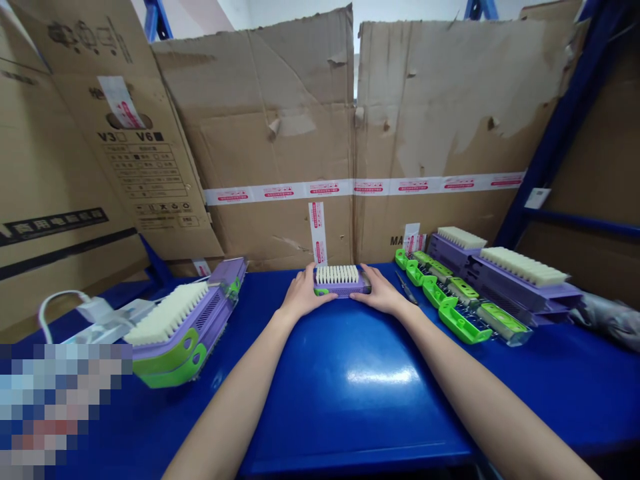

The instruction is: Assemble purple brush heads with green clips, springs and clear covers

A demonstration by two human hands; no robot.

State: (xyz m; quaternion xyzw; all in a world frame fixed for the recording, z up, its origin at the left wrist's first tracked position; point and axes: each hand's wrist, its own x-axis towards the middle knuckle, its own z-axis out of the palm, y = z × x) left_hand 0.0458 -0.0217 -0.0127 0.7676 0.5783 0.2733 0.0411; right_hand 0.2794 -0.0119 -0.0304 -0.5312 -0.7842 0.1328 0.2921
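Note:
At the back middle of the blue table, I have a purple block (343, 289) with a cream, ridged pad (337, 274) on top. My left hand (303, 293) grips its left end, thumb along the front face near a bright green part. My right hand (380, 291) holds the opposite end the same way, beside a dark, see-through corner. The block stays level, pad up; whether it rests on the table or is slightly raised, I cannot tell. Its exact kind does not show.
Stacked purple units with cream pads stand left (173, 327) and right (525, 273). Green clips (463, 323) and clear-and-green parts (503, 319) lie in rows at right, near a dark pen-like tool (407, 290). A white power strip (107, 325) lies left. Cardboard (270, 147) walls the back.

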